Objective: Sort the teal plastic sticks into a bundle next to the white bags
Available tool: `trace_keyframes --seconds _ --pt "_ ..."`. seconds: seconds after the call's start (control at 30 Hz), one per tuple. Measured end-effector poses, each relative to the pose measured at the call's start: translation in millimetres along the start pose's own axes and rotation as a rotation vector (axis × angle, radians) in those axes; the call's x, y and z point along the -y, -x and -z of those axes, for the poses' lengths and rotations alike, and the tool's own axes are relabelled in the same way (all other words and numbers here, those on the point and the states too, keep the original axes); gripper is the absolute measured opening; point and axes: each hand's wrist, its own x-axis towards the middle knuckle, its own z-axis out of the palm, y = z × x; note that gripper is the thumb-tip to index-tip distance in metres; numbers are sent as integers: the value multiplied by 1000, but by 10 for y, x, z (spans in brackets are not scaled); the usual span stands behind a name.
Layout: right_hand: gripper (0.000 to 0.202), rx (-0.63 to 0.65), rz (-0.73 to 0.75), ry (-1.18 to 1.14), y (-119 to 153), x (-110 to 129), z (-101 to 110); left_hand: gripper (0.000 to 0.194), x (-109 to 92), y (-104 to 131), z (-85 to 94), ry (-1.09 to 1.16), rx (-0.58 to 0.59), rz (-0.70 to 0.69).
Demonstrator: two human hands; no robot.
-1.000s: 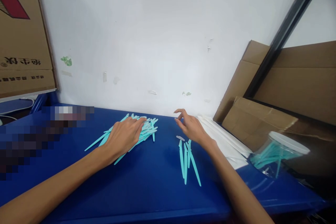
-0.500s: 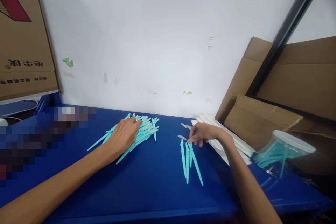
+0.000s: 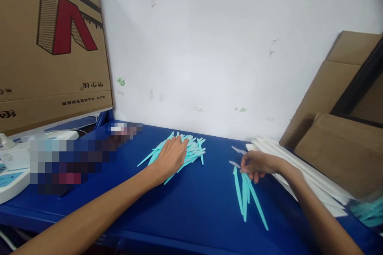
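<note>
My left hand (image 3: 172, 155) lies palm down over a heap of slim turquoise eyebrow razors (image 3: 194, 153), its fingers bent and slightly apart. The fingertips are partly hidden among the handles. On the right, my right hand (image 3: 257, 163) is closed in a pinch at the upper end of a turquoise razor, low over the table. Several turquoise razors (image 3: 238, 195) lie fanned below and beside it, handles toward me. Two small translucent strips, like blade covers (image 3: 235, 163), lie just left of its fingertips.
White paper-like strips (image 3: 311, 179) lie right of my right hand. Cardboard (image 3: 344, 151) leans behind them. A blurred container of turquoise razors (image 3: 369, 211) is cut off at the right edge. A white power strip (image 3: 12, 191) and large box (image 3: 60, 71) stand left on the blue table (image 3: 185, 211).
The view has swung left, so everything appears shifted right and more of the box and the power strip shows. Both hands stay at about the same places on the table.
</note>
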Motion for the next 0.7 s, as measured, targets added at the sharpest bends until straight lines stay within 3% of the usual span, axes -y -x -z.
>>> trace_keyframes --seconds 0.2,0.33,0.5,0.7 --pt "48 -29 57 7 14 25 -5 31 -40 11 64 4 -4 24" --pt "48 -121 129 -33 95 67 74 33 -66 8 78 0 -33 29" --pt "50 -338 258 -138 161 178 138 31 -99 2 142 15 -132 -18" --pt "53 -708 336 -217 178 371 110 27 -196 37 256 206 -263 -242"
